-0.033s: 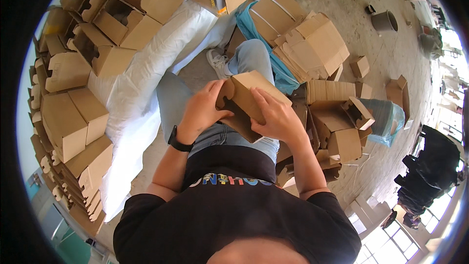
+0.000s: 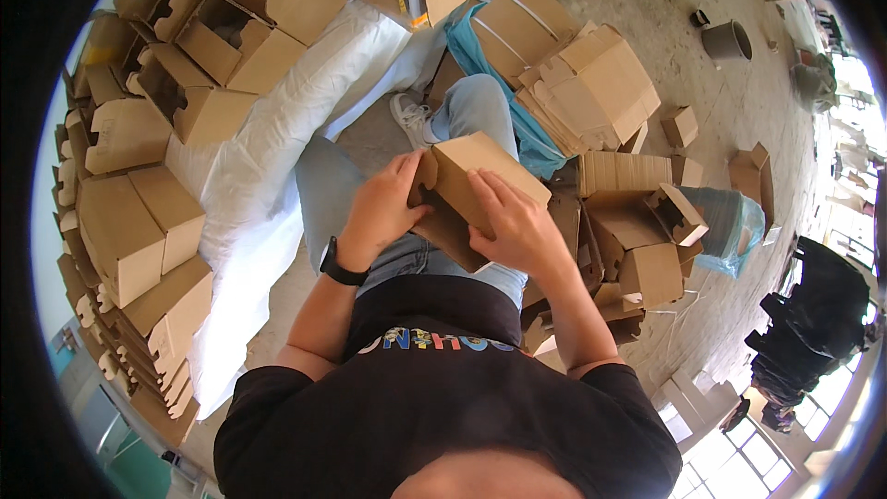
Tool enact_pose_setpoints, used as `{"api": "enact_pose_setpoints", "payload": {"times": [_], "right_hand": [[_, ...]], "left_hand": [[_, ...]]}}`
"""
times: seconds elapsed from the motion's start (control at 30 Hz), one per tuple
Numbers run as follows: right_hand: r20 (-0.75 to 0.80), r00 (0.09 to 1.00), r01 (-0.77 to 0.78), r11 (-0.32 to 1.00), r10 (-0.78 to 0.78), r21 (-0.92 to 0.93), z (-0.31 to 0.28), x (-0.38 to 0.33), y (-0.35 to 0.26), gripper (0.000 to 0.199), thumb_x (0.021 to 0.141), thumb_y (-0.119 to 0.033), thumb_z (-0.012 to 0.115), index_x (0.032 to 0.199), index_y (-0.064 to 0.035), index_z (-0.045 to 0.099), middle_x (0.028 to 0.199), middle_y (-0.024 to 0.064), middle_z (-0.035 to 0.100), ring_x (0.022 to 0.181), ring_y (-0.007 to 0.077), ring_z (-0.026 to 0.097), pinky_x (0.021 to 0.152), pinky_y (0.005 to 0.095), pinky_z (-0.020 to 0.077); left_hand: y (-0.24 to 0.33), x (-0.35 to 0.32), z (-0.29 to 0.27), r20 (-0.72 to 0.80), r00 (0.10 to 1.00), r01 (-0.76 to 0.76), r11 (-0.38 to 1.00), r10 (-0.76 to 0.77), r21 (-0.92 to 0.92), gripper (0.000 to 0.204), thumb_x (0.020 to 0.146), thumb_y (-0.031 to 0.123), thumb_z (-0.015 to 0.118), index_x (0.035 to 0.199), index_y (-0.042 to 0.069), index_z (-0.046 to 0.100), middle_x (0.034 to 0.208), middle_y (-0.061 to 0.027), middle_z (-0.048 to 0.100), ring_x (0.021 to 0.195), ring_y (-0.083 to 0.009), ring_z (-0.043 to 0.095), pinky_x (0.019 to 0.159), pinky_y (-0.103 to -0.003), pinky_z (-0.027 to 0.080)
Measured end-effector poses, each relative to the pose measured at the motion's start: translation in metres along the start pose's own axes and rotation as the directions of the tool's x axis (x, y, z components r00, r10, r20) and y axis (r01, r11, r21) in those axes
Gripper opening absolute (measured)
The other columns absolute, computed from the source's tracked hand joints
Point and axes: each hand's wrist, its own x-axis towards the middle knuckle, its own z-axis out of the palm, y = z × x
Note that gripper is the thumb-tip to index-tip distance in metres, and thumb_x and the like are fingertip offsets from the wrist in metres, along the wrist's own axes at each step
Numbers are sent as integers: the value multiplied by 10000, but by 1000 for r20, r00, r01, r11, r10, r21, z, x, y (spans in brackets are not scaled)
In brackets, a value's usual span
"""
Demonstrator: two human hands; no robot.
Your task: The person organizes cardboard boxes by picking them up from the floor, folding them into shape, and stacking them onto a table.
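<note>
A small brown cardboard box point(image 2: 476, 155) is held over my lap, tilted, with its open side toward me. My left hand point(image 2: 381, 208) grips its left end, where a flap with a cut-out edge stands; the thumb reaches toward the opening. My right hand point(image 2: 516, 226) is closed round the right part of the box, fingers lying on its upper face and thumb at the lower edge of the opening. The inside is mostly in shadow. Below the box are my legs in light blue jeans point(image 2: 337, 189).
Folded open boxes point(image 2: 217, 115) are piled at the left beside white sheeting point(image 2: 249, 176). Ahead to the right lies a stack of flattened cardboard point(image 2: 591, 83) on blue plastic. More boxes point(image 2: 651, 273) crowd my right side. A dark bucket point(image 2: 727, 41) stands farther off on the concrete floor.
My right hand has shifted slightly left along the box's upper face. The box has moved only a little, and my left hand keeps its hold.
</note>
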Motion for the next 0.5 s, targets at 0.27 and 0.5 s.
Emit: {"api": "enact_pose_setpoints", "payload": {"times": [0.27, 0.5], "right_hand": [[-123, 992, -56, 992, 42, -112, -8, -21, -15, 540, 665, -23, 645, 1188, -5, 511, 1149, 172, 565, 1064, 321, 563, 880, 398, 479], [-251, 924, -223, 940, 289, 259, -31, -25, 6, 220, 817, 71, 556, 1008, 9, 645, 947, 156, 674, 842, 229, 672, 751, 281, 510]], "left_hand": [[-7, -10, 11, -191, 981, -1, 995, -18, -99, 391, 817, 62, 539, 1203, 4, 518, 1039, -198, 611, 887, -377, 597, 756, -409, 494], [-19, -7, 1, -178, 959, 139, 914, -220, -381, 267, 860, 86, 540, 1092, -39, 587, 843, -203, 659, 709, -269, 649, 637, -298, 489]]}}
